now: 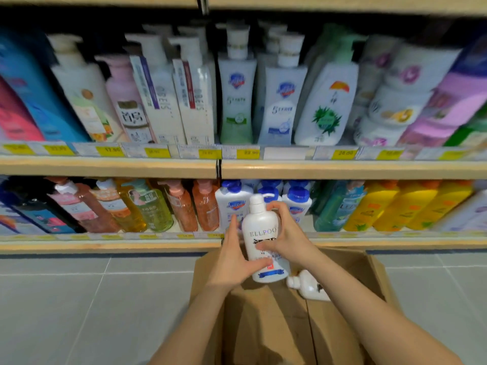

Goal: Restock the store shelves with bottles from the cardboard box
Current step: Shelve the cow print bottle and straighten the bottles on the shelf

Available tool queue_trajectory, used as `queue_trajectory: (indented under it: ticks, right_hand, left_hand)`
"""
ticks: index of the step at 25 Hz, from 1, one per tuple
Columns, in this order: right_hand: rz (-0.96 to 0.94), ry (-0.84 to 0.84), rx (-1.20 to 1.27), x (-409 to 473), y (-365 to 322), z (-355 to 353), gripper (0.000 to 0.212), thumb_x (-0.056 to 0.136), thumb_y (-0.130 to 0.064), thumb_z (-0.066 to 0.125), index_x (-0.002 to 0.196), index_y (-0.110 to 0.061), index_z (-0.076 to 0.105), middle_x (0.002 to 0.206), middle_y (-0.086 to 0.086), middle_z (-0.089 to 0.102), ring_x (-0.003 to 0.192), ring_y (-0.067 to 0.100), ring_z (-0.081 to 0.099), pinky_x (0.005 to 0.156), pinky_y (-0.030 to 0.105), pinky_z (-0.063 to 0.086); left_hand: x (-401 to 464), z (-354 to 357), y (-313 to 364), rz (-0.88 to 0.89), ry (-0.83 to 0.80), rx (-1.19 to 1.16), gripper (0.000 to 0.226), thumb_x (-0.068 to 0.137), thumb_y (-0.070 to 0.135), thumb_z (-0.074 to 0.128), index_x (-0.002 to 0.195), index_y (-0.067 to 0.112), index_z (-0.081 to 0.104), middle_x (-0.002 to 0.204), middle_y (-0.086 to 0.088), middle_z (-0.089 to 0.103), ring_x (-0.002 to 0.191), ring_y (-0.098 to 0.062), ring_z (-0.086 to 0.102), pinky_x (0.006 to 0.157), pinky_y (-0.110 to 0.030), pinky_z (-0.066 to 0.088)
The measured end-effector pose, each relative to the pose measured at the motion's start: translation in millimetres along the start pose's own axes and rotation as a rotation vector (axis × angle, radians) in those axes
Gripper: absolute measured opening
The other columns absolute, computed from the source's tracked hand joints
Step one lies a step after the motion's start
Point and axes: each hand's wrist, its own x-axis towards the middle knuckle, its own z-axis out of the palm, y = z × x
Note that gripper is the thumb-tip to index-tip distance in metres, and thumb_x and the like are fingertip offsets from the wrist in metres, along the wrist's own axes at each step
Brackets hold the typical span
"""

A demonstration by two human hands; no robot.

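The left hand [235,255] has its fingers wrapped round the lower left side of a white pump bottle [263,241], thumb lying across the foot of the label, while the right hand [283,233] closes on the other side, fingertips curled up near the shoulder just under the pump. Both hands are gripping the bottle, upright and label toward the wearer. A two-sided hold like this probably serves to square the bottle up and check its face before it goes forward, since a tall pump bottle is top-heavy and would tip in one loose hand. It hangs just above the open cardboard box [374,270] on the tiled floor, and in front of the lower shelf [105,245], level with the blue-capped white bottles [232,204] at its middle. A second white bottle [308,285] lies on its side inside the box, so there is more to shelve. Whether there is a free slot right behind the held bottle I cannot tell, as the hands and bottle cover that stretch. The upper shelf [105,167] looks packed along its front row, which suggests the lower one is the target.
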Motion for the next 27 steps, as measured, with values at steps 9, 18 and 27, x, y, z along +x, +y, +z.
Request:
queue_trajectory:
  ticks: [9,18,27]
  right_hand:
    - [-0.178,0.201,0.199,6,-138,-79,0.068,0.069,-0.013,0.080,0.119,-0.026,0.037,0.114,-0.008,0.050,0.104,0.010,0.056,0.077,0.026,0.054]
    - [-0.429,0.304,0.100,14,-223,-130,0.043,0.074,-0.030,0.075,0.111,-0.037,0.052,0.113,-0.003,0.063,0.106,0.013,0.060,0.093,0.042,0.051]
    - [-0.593,0.335,0.018,26,-277,-203,0.042,0.092,-0.027,0.054,0.132,-0.019,0.047,0.132,-0.002,0.053,0.123,0.009,0.048,0.103,0.027,0.040]
  left_hand:
    - [4,-80,147,0.261,0.050,-0.051,0.077,0.060,0.021,0.086,0.117,0.026,0.035,0.102,0.013,0.056,0.092,0.000,0.058,0.068,-0.015,0.051]
    - [-10,-112,262,0.440,0.404,0.122,0.116,0.064,0.043,0.079,0.145,0.032,-0.003,0.141,0.002,0.037,0.119,-0.019,0.048,0.087,-0.041,0.050]
    - [-4,-143,351,0.700,0.702,0.159,0.122,0.068,0.039,0.079,0.144,0.038,-0.016,0.144,-0.006,0.030,0.123,-0.030,0.045,0.085,-0.042,0.047]
